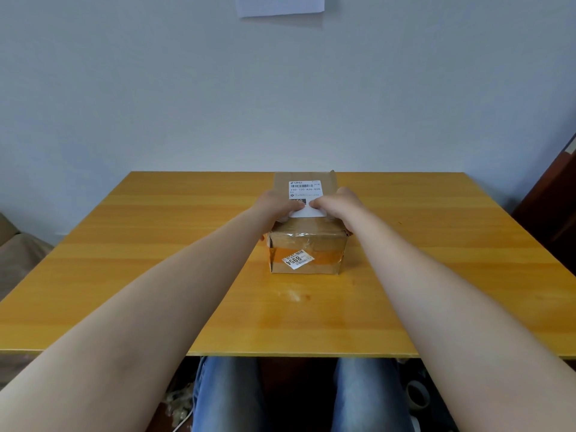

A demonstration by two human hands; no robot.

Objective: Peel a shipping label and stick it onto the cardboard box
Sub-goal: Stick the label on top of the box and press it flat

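Observation:
A brown cardboard box (307, 238) sealed with tape stands in the middle of the wooden table. A white shipping label (305, 190) with a barcode lies on its top face. My left hand (276, 205) and my right hand (338, 202) rest on the box top, and the fingertips of both press on the near, blank end of the label. I cannot tell whether that near edge is stuck down or slightly lifted. A small older sticker (297, 260) with digits sits on orange tape on the box's front face.
The yellow wooden table (156, 260) reaches to a pale wall. A white paper sheet (280, 4) hangs on the wall above. A dark wooden piece (551, 219) stands at the right. A tape roll (417, 395) lies on the floor beside my knees.

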